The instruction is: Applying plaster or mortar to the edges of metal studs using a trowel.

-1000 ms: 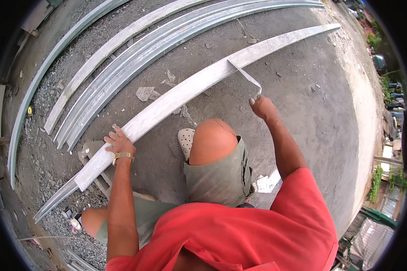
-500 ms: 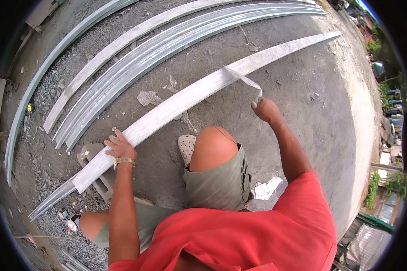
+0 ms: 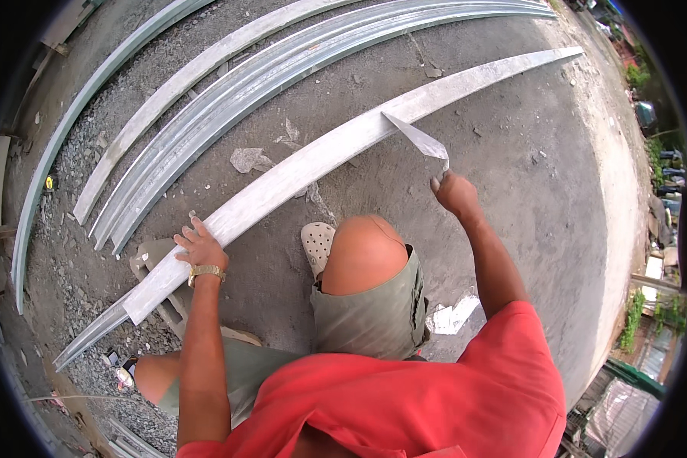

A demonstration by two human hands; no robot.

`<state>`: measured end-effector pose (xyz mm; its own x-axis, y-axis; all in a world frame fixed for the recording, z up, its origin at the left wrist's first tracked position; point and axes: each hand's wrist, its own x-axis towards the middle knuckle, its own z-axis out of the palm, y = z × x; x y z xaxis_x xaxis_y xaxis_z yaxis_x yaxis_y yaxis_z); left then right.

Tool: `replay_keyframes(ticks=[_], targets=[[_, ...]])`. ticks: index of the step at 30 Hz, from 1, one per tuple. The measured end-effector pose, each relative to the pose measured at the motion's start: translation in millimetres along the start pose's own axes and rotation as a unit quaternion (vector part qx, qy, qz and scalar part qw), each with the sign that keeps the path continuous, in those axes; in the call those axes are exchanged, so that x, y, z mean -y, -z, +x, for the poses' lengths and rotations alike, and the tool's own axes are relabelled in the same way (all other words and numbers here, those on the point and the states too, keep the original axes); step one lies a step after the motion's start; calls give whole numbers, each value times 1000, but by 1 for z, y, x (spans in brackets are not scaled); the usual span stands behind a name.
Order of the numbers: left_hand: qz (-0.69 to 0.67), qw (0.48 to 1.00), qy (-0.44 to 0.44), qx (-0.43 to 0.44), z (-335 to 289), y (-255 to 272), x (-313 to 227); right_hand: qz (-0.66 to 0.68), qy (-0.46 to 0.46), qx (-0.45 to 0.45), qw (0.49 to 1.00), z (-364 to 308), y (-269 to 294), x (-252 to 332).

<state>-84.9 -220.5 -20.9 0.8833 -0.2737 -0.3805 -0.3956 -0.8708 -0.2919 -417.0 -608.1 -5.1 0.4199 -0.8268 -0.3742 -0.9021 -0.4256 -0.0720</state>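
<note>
A long, whitish, scuffed board (image 3: pixel 305 166) runs from the lower left up to the far right in front of me. A metal channel (image 3: pixel 91 334) sticks out from under its near left end. My left hand (image 3: pixel 200 244) lies on the board near that end with fingers spread, a watch at the wrist. My right hand (image 3: pixel 458 194) is closed around the handle of a pointed trowel (image 3: pixel 418 139). The trowel's blade is tilted, and its tip meets the board's near edge right of the middle. A grey concrete hollow block (image 3: pixel 174 311) is under the board's left part.
Beyond the board lie several galvanized metal channels (image 3: pixel 282 80) and a second greyish board (image 3: pixel 141 133). A small yellow tape measure (image 3: pixel 50 183) sits on the gravel at far left. Crumpled clear plastic (image 3: pixel 250 159) and a white scrap (image 3: pixel 452 314) lie on the ground.
The trowel's blade has turned so more of its flat face shows, while its tip stays near the same spot. My right hand has shifted slightly right and down. My left hand stays put.
</note>
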Motion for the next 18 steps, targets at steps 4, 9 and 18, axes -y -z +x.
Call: replay_keyframes(ticks=[4,9,18], targets=[[-21,1000,-12,9,3,-6,-7,61,-82,27,994,45,16,-30],[-6,1000,10,-19,1,-8,5,-7,49,47,998,-7,0,9],[6,1000,3,4,5,-13,-4,36,-10,10,999,39,5,-9]])
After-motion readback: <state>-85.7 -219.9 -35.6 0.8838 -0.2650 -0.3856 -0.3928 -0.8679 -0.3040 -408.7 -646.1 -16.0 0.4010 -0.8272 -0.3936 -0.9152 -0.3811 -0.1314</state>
